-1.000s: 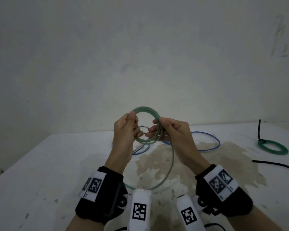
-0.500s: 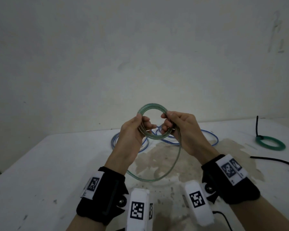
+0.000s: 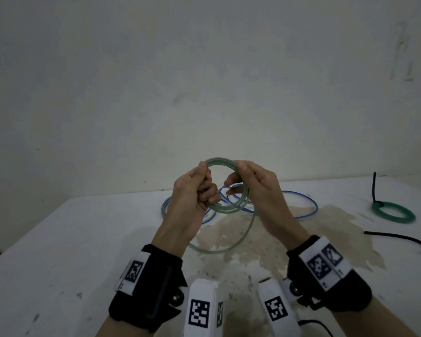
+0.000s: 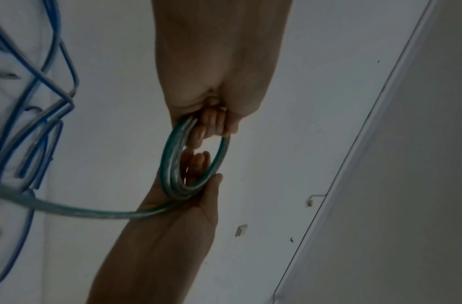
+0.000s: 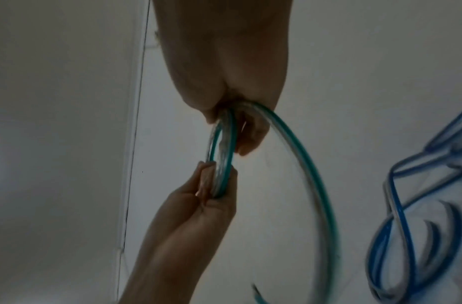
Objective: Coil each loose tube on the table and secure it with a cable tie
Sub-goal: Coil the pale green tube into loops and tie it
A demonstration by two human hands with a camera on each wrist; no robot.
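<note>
Both hands hold a pale green translucent tube [image 3: 231, 207] wound into a small coil in the air above the table. My left hand [image 3: 195, 190] grips the coil's left side with curled fingers. My right hand [image 3: 250, 183] pinches its upper right side. A loose length of the same tube [image 3: 219, 249] hangs from the coil down to the table in a wide loop. In the left wrist view the coil [image 4: 172, 176] shows several turns between the two hands. In the right wrist view the loose length [image 5: 315, 185] sweeps out in a big arc.
A loose blue tube [image 3: 301, 210] lies in loops on the white table [image 3: 58, 251] behind my hands. At the right sit a tied green coil [image 3: 394, 212] with an upright black tie and a loose black cable tie [image 3: 399, 239]. A brown stain marks the table's middle.
Both hands have risen with the coil. The right hand has moved up its right side to the top, and the loose length on the table has grown shorter.
</note>
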